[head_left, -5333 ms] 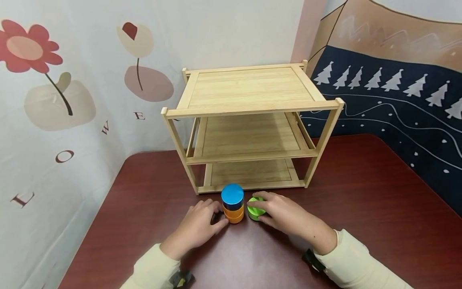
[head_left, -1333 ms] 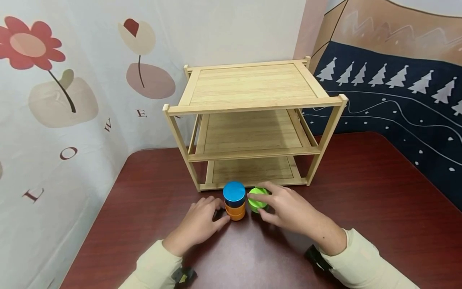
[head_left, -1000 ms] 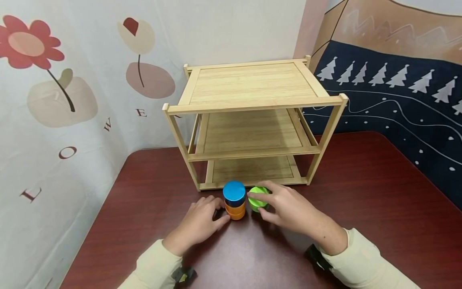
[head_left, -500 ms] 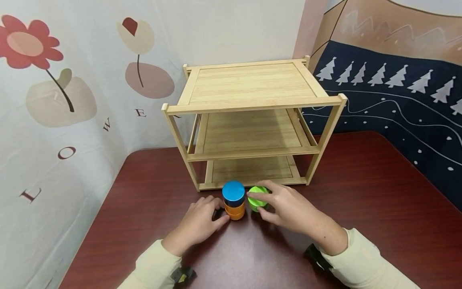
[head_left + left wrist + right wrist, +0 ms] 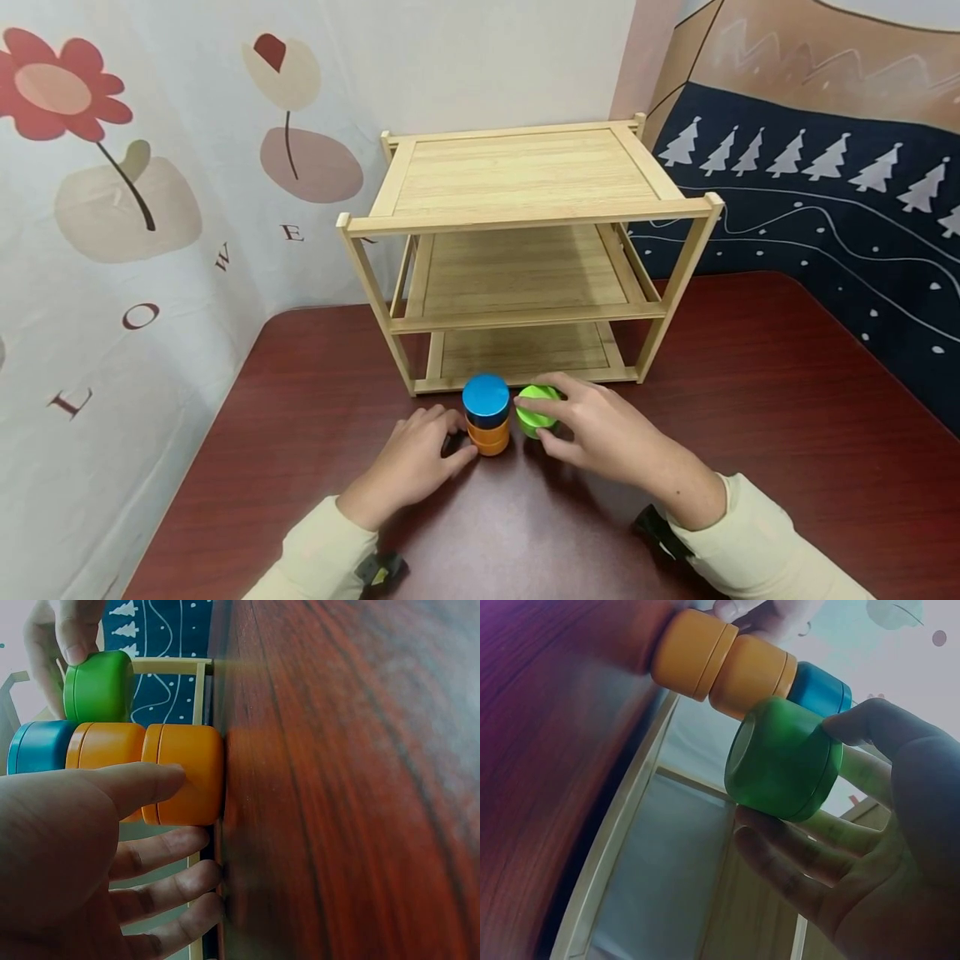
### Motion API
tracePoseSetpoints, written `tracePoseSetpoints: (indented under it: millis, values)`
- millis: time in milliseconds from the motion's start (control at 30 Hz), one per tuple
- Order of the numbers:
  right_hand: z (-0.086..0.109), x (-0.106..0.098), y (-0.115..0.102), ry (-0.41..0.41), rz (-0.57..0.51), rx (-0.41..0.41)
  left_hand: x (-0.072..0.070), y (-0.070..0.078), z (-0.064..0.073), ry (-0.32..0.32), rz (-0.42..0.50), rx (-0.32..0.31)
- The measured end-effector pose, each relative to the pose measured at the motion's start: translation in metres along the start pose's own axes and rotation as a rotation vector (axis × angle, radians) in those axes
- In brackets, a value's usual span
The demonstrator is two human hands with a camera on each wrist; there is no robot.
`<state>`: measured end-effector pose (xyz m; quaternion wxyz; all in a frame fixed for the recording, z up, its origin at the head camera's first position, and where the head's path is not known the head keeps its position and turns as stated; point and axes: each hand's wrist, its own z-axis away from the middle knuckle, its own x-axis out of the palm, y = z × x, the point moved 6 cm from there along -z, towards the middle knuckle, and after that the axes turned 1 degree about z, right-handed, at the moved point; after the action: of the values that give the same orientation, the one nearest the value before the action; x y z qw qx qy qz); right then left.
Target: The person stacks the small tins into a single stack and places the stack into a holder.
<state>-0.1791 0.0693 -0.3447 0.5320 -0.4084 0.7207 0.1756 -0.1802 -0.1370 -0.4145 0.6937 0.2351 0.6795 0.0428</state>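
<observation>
Three small round lidded tins stand stacked on the table: a blue tin (image 5: 486,395) on top, an orange tin (image 5: 750,671) in the middle and another orange tin (image 5: 199,799) at the bottom. My left hand (image 5: 412,462) holds the bottom one from the left, thumb on its near side and index finger against its other side. To the right of the stack, my right hand (image 5: 603,433) grips a green tin (image 5: 780,761) between thumb and fingers. The left wrist view shows this green tin raised off the table, level with the upper part of the stack.
Just behind the stack stands a three-tier wooden rack (image 5: 525,317), its front bottom rail close to the tins. The dark red table (image 5: 750,375) extends on both sides. Printed cloth walls (image 5: 187,333) enclose the left, back and right.
Against the oldest frame, the green tin in my right hand sits slightly higher and farther back beside the stack. Over the last second both hands stay nearly still.
</observation>
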Motion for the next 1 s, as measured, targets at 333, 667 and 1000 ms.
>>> tracePoseSetpoints:
  millis: [333,667,1000]
  values:
    - [0.0,-0.0011,-0.0002,0.003,0.011,0.0,0.0004,-0.0002,-0.0001,-0.003,-0.009,-0.002]
    - [0.0003,-0.0023,-0.0017,0.006,0.013,-0.011,0.001,-0.0008,-0.0003,0.006,-0.015,0.008]
    - [-0.0007,-0.0047,-0.0027,0.029,0.023,-0.012,0.0002,-0.0001,-0.0004,0.01,-0.013,0.014]
